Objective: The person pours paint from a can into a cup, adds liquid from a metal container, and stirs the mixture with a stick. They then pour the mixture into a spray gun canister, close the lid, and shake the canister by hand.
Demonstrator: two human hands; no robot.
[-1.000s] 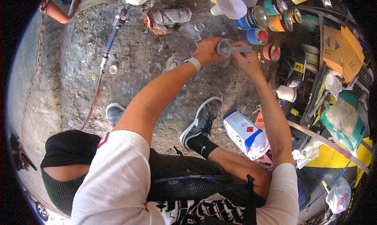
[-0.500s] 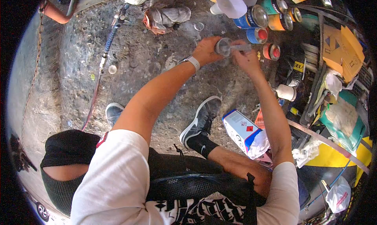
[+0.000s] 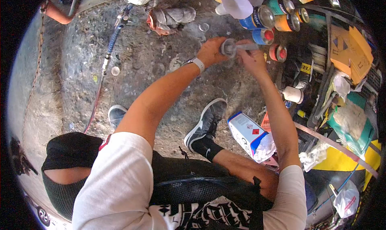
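My left hand, wearing a white wrist band, is closed around a clear plastic cup. At the cup's right side my right hand has its fingers closed on a narrow translucent piece. One end of that piece reaches the cup's rim; its exact kind is too blurred to make out. What lies inside the cup cannot be seen clearly. Both hands are above the stained floor. Close to my right hand stand a small blue can with a red top and another red-topped can.
Several paint cans and a white funnel-like container stand at the upper right. A white and blue metal tin is by my right shoe. An air hose runs along the left, near a crumpled grey bundle.
The translucent piece and the cup have shifted very slightly between my hands. Both arms and everything around stay almost the same.
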